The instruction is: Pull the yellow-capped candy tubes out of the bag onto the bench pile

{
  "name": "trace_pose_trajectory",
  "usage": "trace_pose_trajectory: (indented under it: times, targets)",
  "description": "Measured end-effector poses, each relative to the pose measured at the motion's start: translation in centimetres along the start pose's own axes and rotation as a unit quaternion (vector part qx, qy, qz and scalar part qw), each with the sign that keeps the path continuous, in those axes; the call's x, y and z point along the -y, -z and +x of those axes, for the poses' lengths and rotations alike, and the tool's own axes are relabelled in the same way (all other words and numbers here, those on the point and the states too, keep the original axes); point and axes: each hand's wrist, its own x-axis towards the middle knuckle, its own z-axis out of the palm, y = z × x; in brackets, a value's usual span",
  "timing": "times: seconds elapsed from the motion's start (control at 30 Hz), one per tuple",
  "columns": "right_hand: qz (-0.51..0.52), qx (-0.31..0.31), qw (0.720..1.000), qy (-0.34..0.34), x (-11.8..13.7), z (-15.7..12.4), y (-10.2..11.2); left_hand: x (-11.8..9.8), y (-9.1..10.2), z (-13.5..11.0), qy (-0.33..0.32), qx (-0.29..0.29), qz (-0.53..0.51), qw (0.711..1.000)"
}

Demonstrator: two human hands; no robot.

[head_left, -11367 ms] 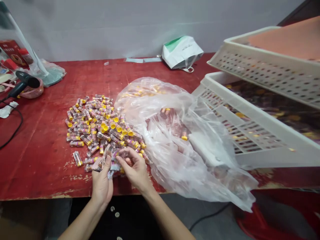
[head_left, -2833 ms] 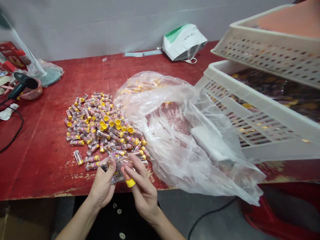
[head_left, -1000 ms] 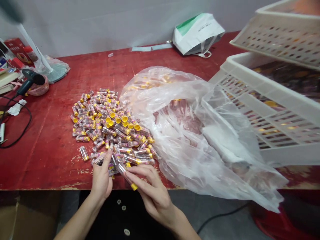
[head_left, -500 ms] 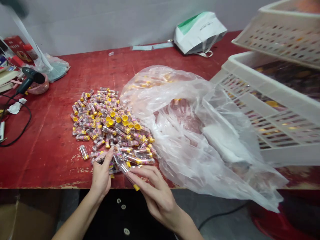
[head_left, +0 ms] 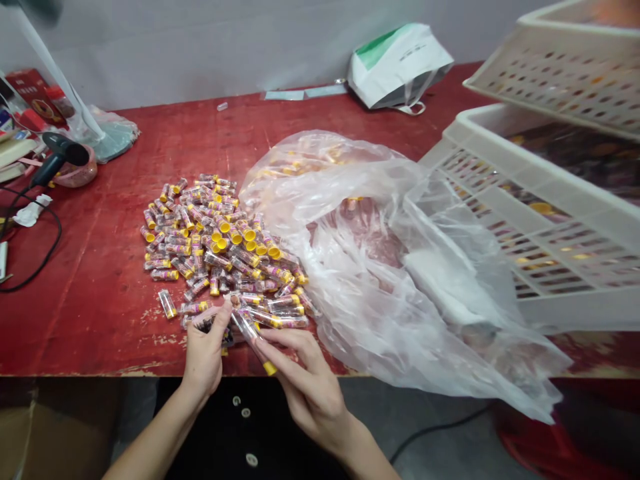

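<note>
Your L hand (head_left: 204, 357) is clamped on a printed sheet (head_left: 206, 320), thumb tip at the tube's far end. Your R hand (head_left: 314, 383) pinches that clear tube (head_left: 245, 327) in its fingers, yellow cap (head_left: 271, 368) angled twd the bench's (head_left: 100, 293) front edge, L of its midpoint.

Risk 1: tube could slip & go over the front edge; cause, light fingertip hold on smooth plastic. Risk 2: sheet could crease or skew if L thumb shifts. Risk 3: loose tube pile (head_left: 215, 233), just behind your hands, could roll if knocked. Risk 4: plastic bag (head_left: 380, 327) overhangs the front edge to the R; a forearm snag could drag it off.
</note>
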Motion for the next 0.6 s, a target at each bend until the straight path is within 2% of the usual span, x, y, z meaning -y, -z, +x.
trace_pose_trajectory:
  times: [0.17, 0.23, 0.33, 0.4, 0.5, 0.6]
  targets:
    - [0.097, -0.061, 0.992, -0.058, -0.6, -0.6, -2.6, -0.7, -0.6, -1.0, 0.076, 0.023, -0.051, 0.996]
    - [0.122, -0.092, 0.985, -0.077, -0.6, -0.6, -3.4, -0.7, -0.7, -1.4, 0.086, 0.023, -0.066, 0.994]
    - [0.106, -0.148, 0.978, -0.097, -0.3, -0.1, -3.8, -0.6, -0.6, -1.5, 0.084, 0.017, -0.068, 0.994]
    - [0.092, -0.144, 0.981, -0.091, -0.1, 0.3, -3.6, -0.7, -0.6, -1.3, 0.080, 0.013, -0.072, 0.994]
    - [0.097, -0.090, 0.990, -0.057, 0.0, 0.6, -3.4, -1.0, -0.8, -1.1, 0.062, -0.013, -0.075, 0.995]
    - [0.100, -0.128, 0.984, -0.080, 0.0, 0.5, -4.0, -1.1, -1.3, -1.5, 0.059, -0.007, -0.073, 0.996]
